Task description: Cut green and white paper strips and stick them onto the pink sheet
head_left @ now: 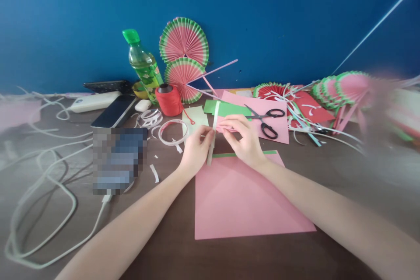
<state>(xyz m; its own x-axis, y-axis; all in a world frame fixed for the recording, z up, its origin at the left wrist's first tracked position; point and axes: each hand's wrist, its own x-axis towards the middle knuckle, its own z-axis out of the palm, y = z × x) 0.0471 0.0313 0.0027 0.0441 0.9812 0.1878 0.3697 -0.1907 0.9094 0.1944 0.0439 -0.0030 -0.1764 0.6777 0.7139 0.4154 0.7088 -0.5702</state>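
Note:
My left hand [196, 148] and my right hand [242, 138] meet above the far edge of a pink paper sheet [243, 197] with a green strip along its top. Both pinch a folded pink paper piece [226, 128] between their fingertips. A pale stick [213, 133] stands nearly upright between the two hands, and the left fingers touch it. Black-handled scissors [265, 120] lie just beyond my right hand on another pink sheet.
A tape roll [173, 132], red thread spool [169, 99] and green bottle [143, 64] stand behind the hands. Finished watermelon paper fans [183, 48] lean on the blue wall; more fans [341, 89] lie at right. A phone [116, 159] and white cables [42, 192] lie at left.

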